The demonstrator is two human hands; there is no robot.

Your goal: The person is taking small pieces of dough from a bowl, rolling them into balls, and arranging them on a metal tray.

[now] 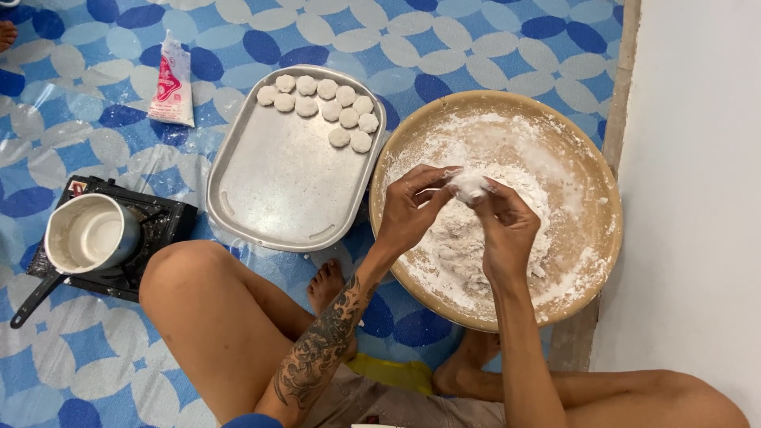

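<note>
The left hand (412,208) and right hand (502,222) pinch one white dough lump (469,185) together over the floury bowl (590,170). Far left of them lies a white-and-red packet (172,82), beyond the tray (277,190).

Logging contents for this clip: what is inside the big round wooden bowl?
The wooden bowl holds loose white flour and crumbly dough clumps. Over it, the left hand and right hand hold a white dough lump. What lies beneath the hands is hidden.

one small plastic packet (172,81) — white with red print, lying on the patterned floor mat (71,71) — upper left
</note>
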